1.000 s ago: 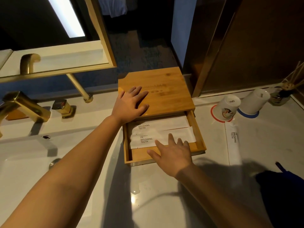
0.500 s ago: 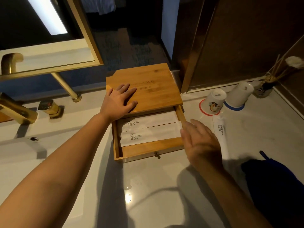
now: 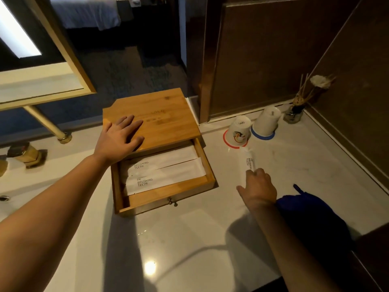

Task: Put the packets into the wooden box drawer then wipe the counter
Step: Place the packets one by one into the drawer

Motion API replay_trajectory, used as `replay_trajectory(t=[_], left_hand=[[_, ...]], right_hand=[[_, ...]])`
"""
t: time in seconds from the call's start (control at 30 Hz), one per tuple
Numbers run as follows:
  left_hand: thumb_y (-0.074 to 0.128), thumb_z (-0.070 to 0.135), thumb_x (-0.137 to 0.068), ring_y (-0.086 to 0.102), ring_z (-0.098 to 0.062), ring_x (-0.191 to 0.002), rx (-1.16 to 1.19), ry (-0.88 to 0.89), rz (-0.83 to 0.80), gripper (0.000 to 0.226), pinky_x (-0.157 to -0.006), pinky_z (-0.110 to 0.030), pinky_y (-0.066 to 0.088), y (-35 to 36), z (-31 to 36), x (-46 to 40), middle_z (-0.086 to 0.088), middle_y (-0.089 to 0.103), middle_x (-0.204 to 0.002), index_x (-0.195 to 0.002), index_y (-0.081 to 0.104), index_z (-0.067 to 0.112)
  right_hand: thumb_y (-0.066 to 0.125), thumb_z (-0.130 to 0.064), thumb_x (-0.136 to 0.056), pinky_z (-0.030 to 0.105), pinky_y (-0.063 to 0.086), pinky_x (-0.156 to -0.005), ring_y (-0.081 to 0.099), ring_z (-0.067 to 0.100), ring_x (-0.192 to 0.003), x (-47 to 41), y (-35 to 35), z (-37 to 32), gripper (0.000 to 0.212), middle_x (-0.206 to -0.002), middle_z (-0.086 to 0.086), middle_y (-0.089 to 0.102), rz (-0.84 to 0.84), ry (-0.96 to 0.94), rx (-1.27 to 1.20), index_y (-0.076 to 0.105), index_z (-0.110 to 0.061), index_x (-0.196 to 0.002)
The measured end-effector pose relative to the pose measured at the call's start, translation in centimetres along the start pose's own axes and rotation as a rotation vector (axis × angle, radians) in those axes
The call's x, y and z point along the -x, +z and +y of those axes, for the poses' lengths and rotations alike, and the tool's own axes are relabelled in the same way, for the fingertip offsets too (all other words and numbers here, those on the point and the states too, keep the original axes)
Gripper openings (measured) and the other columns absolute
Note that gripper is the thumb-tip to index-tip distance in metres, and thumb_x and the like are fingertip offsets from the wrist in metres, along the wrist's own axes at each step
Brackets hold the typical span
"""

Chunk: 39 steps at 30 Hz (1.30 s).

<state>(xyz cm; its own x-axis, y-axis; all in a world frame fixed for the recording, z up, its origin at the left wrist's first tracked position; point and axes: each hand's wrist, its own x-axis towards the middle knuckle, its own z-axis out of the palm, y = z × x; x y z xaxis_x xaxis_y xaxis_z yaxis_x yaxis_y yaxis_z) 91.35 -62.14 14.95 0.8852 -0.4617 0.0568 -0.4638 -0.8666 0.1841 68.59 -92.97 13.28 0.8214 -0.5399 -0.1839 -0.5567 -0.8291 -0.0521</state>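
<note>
Left hand [image 3: 121,137] spread flat on the wooden box [image 3: 160,116]; its drawer [image 3: 168,194] holds two packets. Right hand [image 3: 257,187], fingers curled, touches a third packet [image 3: 248,159] on the counter [image 3: 189,239].

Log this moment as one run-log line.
left hand: flat on box top | right hand: touching counter packet | drawer: open, two packets inside | wiping: pending
</note>
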Motion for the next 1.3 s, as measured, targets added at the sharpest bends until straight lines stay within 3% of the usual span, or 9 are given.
replay_trajectory(t=[0.23,0.4,0.63,0.77,0.87,1.0,1.1,1.2,1.3], left_hand=[[0.027,0.063,-0.086,0.016,-0.019,-0.146,-0.002,0.01,0.013,0.064,-0.115,-0.048,0.012,-0.1,0.2,0.1,0.001,0.023,-0.157,-0.144,0.027,0.036],[0.028,0.062,-0.086,0.017,-0.021,-0.146,0.02,0.005,0.026,0.064,-0.116,-0.049,0.012,-0.2,0.3,0.1,0.001,0.024,-0.157,-0.144,0.03,0.035],[0.029,0.061,-0.086,0.017,-0.02,-0.146,0.03,0.015,0.031,0.063,-0.116,-0.049,0.012,-0.1,0.3,0.1,0.001,0.024,-0.156,-0.143,0.03,0.036],[0.03,0.061,-0.086,0.017,-0.02,-0.146,0.038,0.011,0.019,0.063,-0.116,-0.049,0.011,-0.3,0.5,0.1,0.001,0.023,-0.157,-0.143,0.029,0.036],[0.029,0.062,-0.086,0.017,-0.02,-0.146,0.033,-0.001,0.005,0.064,-0.116,-0.049,0.01,-0.5,0.8,0.1,0.001,0.023,-0.157,-0.144,0.029,0.035],[0.03,0.06,-0.087,0.016,-0.02,-0.146,0.034,-0.004,0.007,0.062,-0.116,-0.049,0.009,-0.6,0.9,0.2,0.001,0.023,-0.157,-0.143,0.029,0.035],[0.031,0.06,-0.086,0.017,-0.02,-0.146,0.053,0.019,0.019,0.063,-0.115,-0.047,0.012,-0.8,0.8,0.4,-0.001,0.026,-0.156,-0.143,0.032,0.033],[0.03,0.06,-0.086,0.016,-0.019,-0.146,0.031,0.012,0.012,0.063,-0.115,-0.046,0.011,-0.9,0.7,0.4,0.0,0.023,-0.157,-0.144,0.029,0.035],[0.032,0.058,-0.088,0.015,-0.019,-0.146,0.027,0.002,0.014,0.06,-0.116,-0.046,0.009,-0.7,0.7,0.2,0.002,0.022,-0.157,-0.144,0.029,0.036]], right_hand=[[0.063,-0.03,-0.085,0.035,0.058,-0.082,0.064,0.024,-0.101,0.3,0.2,-0.4,0.041,-0.114,0.009,0.062,0.015,0.05,-0.154,0.05,-0.014,-0.12],[0.064,-0.023,-0.084,0.028,0.052,-0.065,0.061,0.019,-0.077,0.2,-1.2,0.4,0.012,-0.087,0.002,0.063,-0.05,0.112,-0.411,0.057,-0.014,-0.085],[0.057,-0.006,-0.087,0.032,0.054,-0.065,0.066,0.024,-0.08,1.1,-5.1,1.2,0.008,-0.087,0.01,0.066,-0.273,0.305,-1.436,0.06,-0.01,-0.081],[0.057,-0.005,-0.086,0.032,0.061,-0.069,0.073,0.019,-0.085,1.2,-8.2,-1.1,0.006,-0.1,0.01,0.069,-0.412,0.15,-1.746,0.06,-0.01,-0.088],[0.061,-0.008,-0.084,0.029,0.06,-0.073,0.072,0.016,-0.086,1.2,-10.5,-4.5,0.006,-0.094,0.001,0.07,-0.293,-0.028,-1.645,0.059,-0.014,-0.083],[0.066,-0.007,-0.08,0.006,0.051,-0.061,0.062,-0.009,-0.079,1.2,-11.4,-10.0,0.021,-0.083,-0.019,0.06,0.163,-0.452,-1.196,0.056,-0.02,-0.069],[0.069,-0.004,-0.077,0.021,0.056,-0.064,0.063,0.007,-0.077,0.6,-8.6,-12.3,0.007,-0.081,0.0,0.067,0.435,-0.885,-0.732,0.065,-0.009,-0.076],[0.069,-0.005,-0.076,0.031,0.056,-0.057,0.064,0.021,-0.069,0.1,-4.8,-13.1,0.005,-0.074,0.009,0.068,0.448,-1.088,-0.303,0.065,-0.008,-0.076],[0.077,-0.006,-0.068,0.028,0.055,-0.053,0.062,0.02,-0.065,0.6,-2.9,-13.1,0.014,-0.072,0.008,0.068,0.353,-1.08,-0.248,0.065,-0.01,-0.073]])
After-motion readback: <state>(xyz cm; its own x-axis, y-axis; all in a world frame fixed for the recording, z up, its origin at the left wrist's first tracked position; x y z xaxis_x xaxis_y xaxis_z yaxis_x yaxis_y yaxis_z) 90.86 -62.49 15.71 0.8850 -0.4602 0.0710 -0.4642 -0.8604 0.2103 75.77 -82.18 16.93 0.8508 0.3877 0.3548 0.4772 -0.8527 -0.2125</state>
